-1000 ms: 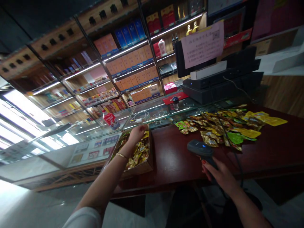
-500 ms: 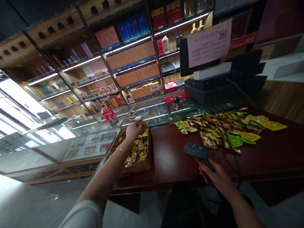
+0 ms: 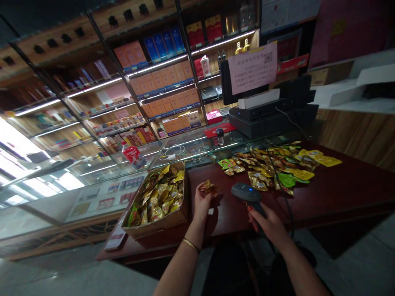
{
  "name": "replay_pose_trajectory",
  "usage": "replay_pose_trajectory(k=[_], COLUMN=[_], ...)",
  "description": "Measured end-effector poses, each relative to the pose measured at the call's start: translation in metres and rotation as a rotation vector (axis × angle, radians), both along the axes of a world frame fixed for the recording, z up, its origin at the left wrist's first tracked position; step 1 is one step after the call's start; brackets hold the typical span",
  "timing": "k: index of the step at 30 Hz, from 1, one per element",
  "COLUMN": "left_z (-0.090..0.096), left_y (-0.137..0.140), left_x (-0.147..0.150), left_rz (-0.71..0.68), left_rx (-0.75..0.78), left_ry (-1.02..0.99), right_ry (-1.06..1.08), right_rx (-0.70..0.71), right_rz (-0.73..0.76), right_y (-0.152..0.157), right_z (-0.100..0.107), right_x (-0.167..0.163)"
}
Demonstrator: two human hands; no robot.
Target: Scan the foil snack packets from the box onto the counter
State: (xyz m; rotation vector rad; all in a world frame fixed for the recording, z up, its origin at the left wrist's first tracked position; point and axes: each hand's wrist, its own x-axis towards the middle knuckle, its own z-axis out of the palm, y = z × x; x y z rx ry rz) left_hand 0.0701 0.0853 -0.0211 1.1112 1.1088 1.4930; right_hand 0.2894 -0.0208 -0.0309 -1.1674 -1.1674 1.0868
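Note:
My left hand (image 3: pixel 203 202) is closed on a small shiny brown-gold snack packet (image 3: pixel 207 188), held above the dark red table between the box and the scanner. My right hand (image 3: pixel 268 222) grips the handle of a black barcode scanner (image 3: pixel 247 193), whose head points left toward the packet and shows a blue light. To the left stands an open cardboard box (image 3: pixel 154 230) full of gold, yellow and green packets. Right of the scanner, a loose pile of similar packets (image 3: pixel 271 166) spreads over the table.
A glass display counter (image 3: pixel 148 158) runs behind the table, with a red-labelled bottle (image 3: pixel 132 155) on it. A monitor (image 3: pixel 226 84) with a pink paper sheet stands above a black cash drawer (image 3: pixel 277 119). The scanner cable (image 3: pixel 279 181) crosses the packets. Lit shelves of boxes line the back.
My left hand has come out of the box and moved right with a packet in it, near the scanner. My right hand still holds the scanner. The view has shifted somewhat.

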Motion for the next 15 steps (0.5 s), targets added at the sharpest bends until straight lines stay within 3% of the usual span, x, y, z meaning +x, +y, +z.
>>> replay_pose_trajectory(k=[4,7,12,15], left_z=[-0.008,-0.009,-0.013,-0.013], left_y=[0.001,0.0,0.002,0.0], left_x=[-0.01,-0.011,-0.004,-0.001], left_rz=[0.091,0.112,-0.053,-0.065], left_rx=[0.178,0.201,0.071,0.081], left_ry=[0.38,0.557,0.446,0.423], right_ry=[-0.002,-0.015,-0.062,-0.092], right_rx=[-0.013,-0.02,-0.023,-0.026], right_rz=[0.005,0.005,0.004,-0.003], right_y=[0.001,0.001,-0.001,-0.003], right_z=[-0.004,-0.005,-0.001,0.001], right_x=[0.001,0.0,0.0,0.002])
